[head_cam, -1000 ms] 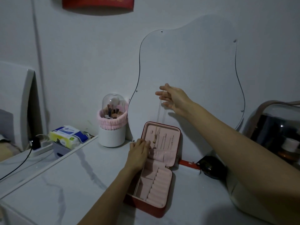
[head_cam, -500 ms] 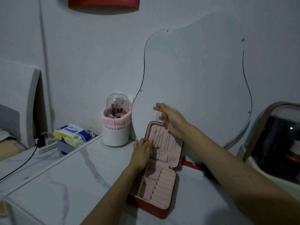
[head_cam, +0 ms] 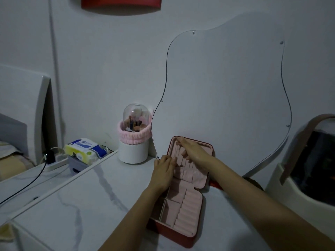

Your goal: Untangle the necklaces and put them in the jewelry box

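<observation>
A red jewelry box (head_cam: 188, 240) with pink lining lies open on the white marble tabletop, its lid (head_cam: 208, 151) standing against the wall mirror. My right hand (head_cam: 194, 151) lies over the inside of the lid, fingertips pinching a thin necklace chain (head_cam: 181, 160) near the lid's top edge. The chain shows only faintly as thin lines running down the lining. My left hand (head_cam: 163, 171) rests with fairly straight fingers against the lid's left side, just above its pocket. The tray's compartments and ring rolls (head_cam: 188, 211) appear to hold nothing.
A white brush holder (head_cam: 133, 151) with a pink band and clear dome stands left of the box. Further left lie a tissue pack (head_cam: 85, 148) and a black cable (head_cam: 27, 183). A domed case with a brown strap (head_cam: 308, 160) stands at the right. The mirror (head_cam: 226, 96) hangs behind.
My right hand has come down from high in front of the mirror, lowering the chain onto the inside of the lid. My left hand has stayed at the lid's left side.
</observation>
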